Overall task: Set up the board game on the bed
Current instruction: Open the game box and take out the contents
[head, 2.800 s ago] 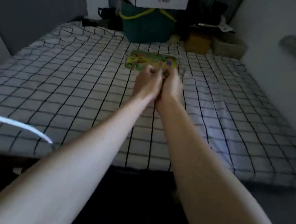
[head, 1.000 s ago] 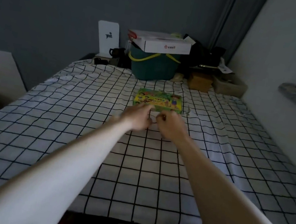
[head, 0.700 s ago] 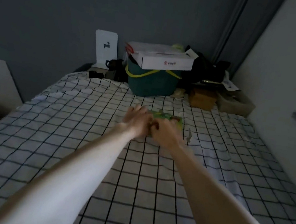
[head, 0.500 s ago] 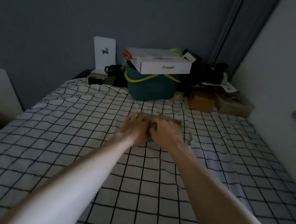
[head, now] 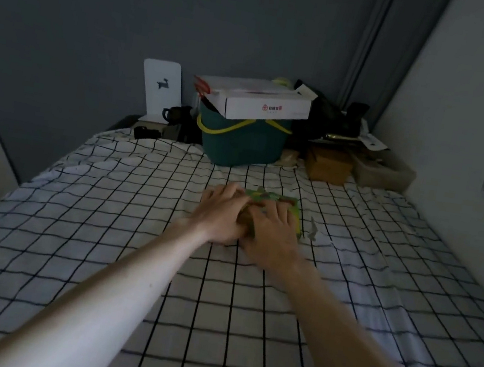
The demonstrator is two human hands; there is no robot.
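Observation:
A flat green and yellow board game box (head: 277, 199) lies on the bed's white, black-checked sheet (head: 133, 230), a little beyond the middle. Both my hands are stretched out onto it. My left hand (head: 220, 211) lies over the box's left end with its fingers laid forward. My right hand (head: 273, 230) covers the box's near right part, fingers spread flat on the lid. Only the far edge and right corner of the box show; my thumbs are hidden.
At the head of the bed stand a dark green bucket (head: 240, 143) with a white carton (head: 262, 104) on top, a white deer sign (head: 162, 89), a brown box (head: 328, 164) and a clear tray (head: 383, 173). A small pale scrap (head: 312, 230) lies right of the game box. A wall runs along the right.
My hands have reached forward from in front of the box onto its lid, and now cover most of it. The view has drawn closer to the bed.

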